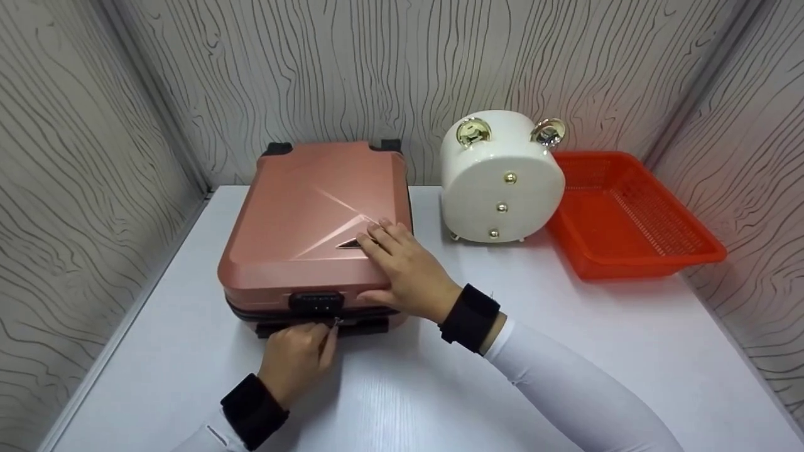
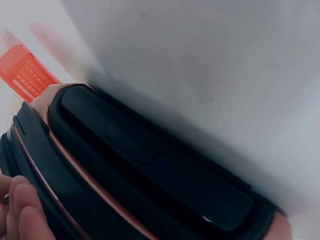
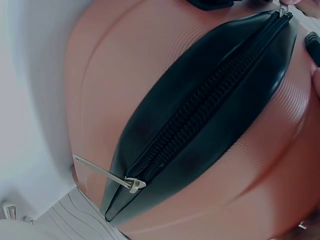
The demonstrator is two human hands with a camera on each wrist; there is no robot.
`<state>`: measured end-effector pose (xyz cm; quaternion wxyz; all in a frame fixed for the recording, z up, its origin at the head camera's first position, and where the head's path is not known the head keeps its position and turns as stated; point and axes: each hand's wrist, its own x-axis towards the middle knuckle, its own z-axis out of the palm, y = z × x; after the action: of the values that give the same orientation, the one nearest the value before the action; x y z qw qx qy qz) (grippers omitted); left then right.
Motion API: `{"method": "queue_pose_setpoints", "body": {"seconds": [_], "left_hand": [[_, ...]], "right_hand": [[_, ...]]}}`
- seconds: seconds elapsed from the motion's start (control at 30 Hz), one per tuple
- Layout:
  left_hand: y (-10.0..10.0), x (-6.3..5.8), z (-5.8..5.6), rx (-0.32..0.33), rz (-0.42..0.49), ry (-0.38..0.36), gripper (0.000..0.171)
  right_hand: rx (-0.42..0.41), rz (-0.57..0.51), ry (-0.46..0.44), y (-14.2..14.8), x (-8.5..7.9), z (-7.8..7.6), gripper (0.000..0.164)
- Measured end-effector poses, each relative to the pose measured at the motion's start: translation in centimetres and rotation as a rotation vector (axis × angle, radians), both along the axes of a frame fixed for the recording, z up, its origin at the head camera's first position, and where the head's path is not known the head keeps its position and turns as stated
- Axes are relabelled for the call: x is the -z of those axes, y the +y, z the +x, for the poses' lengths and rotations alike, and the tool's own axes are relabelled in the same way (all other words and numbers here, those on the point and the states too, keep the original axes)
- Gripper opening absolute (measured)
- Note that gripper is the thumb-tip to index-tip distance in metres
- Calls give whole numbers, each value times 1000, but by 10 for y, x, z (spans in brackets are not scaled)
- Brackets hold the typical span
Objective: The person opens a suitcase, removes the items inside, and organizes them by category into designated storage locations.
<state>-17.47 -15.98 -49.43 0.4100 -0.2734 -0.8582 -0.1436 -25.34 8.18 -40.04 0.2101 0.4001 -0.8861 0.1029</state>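
Observation:
A pink hard-shell suitcase [image 1: 301, 207] lies flat on the white table, its black combination lock [image 1: 317, 302] facing me. At the front seam, my left hand [image 1: 295, 358] pinches a small metal zipper pull [image 1: 337, 321] just right of the lock. My right hand [image 1: 414, 276] rests on the lid's front right, fingers spread. In the right wrist view the black zipper [image 3: 200, 110] runs along the suitcase side, and a second metal slider [image 3: 134, 184] sits at its lower end with its pull sticking out. The left wrist view shows the black carry handle [image 2: 150, 150] below the left fingers [image 2: 25, 210].
Right of the suitcase stands a white round case [image 1: 502, 194] with gold knobs and ear-like gold pieces. Beside it, an orange-red plastic basket [image 1: 641, 267] sits near the table's right edge. Wood-patterned panels [image 1: 352, 69] enclose the table at the back and sides.

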Motion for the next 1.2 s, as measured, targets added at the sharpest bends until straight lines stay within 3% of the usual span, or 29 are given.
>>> {"method": "queue_pose_setpoints", "body": {"seconds": [0.13,0.3,0.6,0.93,1.07,1.2], "left_hand": [[-13,-1,5,-27,20,-40,39],[-38,-5,14,-108,40,-103,39],[-96,-9,21,-266,73,-112,25],[-124,-12,10,-324,195,-207,21],[-136,-16,0,-357,221,-246,19],[-147,-24,-12,-371,233,-349,19]], "right_hand": [[3,13,-7,0,-1,0,96],[0,13,-19,0,-1,0,95],[-11,-7,-29,2,0,1,94],[-19,-24,-39,2,-1,0,94],[-23,-27,-25,3,0,0,93],[-25,-24,-4,3,1,-1,93]]}}
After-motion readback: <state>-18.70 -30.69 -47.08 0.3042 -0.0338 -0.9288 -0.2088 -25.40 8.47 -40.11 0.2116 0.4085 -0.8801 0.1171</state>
